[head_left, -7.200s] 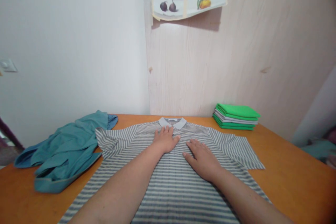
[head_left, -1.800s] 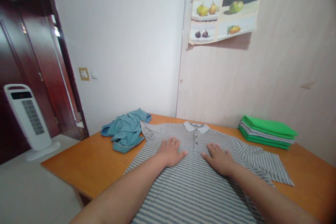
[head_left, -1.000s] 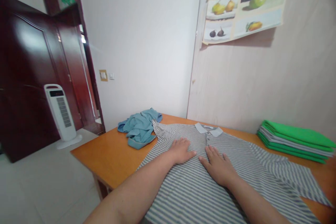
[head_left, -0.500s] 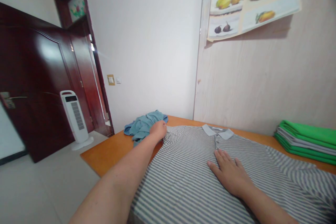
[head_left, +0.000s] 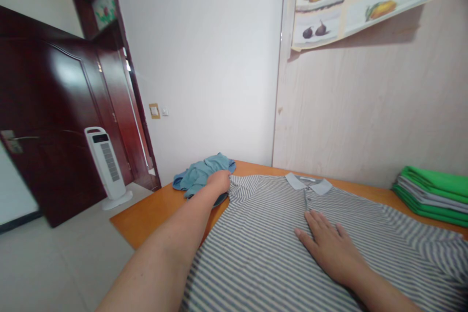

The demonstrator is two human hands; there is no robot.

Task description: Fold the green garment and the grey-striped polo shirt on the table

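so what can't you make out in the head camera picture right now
All in the head view:
- Left hand: its fingertips are hidden behind the hand itself, so whether it grips the sleeve is unclear.
- Shirt: hem cut off by the bottom edge.
- Label: too small to read.
- Teal cloth: partly hidden by the left hand.
- Green-and-grey stack: cut off by the right edge.

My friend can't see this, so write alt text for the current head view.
A person's right hand lies flat on a gray-striped polo shirt spread on an orange table, left hand at its sleeve beside a crumpled teal garment. Folded green and gray cloth is stacked at right; a white tower appliance stands left.
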